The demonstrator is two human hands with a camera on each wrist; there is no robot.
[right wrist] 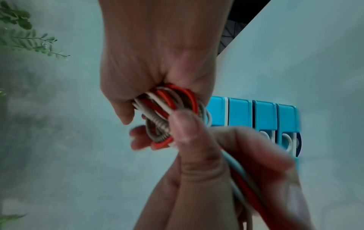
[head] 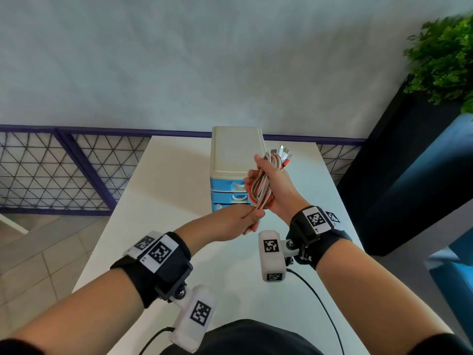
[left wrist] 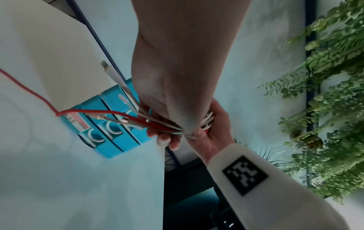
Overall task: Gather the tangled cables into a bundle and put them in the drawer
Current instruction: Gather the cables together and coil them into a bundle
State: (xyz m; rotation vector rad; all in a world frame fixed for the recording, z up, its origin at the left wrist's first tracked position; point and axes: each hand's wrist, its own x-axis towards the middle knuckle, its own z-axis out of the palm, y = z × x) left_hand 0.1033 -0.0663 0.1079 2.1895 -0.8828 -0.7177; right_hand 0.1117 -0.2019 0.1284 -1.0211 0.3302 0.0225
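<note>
A looped bundle of red, white and braided cables (head: 262, 187) is gripped in my right hand (head: 258, 172), above the white table (head: 166, 201) and in front of the drawer unit. Plug ends (head: 281, 152) stick up past the fingers. My left hand (head: 253, 217) pinches the bundle's lower end from below. In the right wrist view the cable loops (right wrist: 173, 102) sit in my right palm, and my left thumb (right wrist: 189, 137) presses strands against them. The left wrist view shows loose cable ends (left wrist: 126, 121) fanning out. The small blue drawer unit (head: 230, 196) with a cream top has its drawers shut.
A mesh railing (head: 51, 170) runs behind and left of the table. A green plant (head: 445, 60) in a dark planter and a blue seat (head: 450, 267) stand to the right. The wrist camera cords (head: 320, 303) hang near the table's front edge.
</note>
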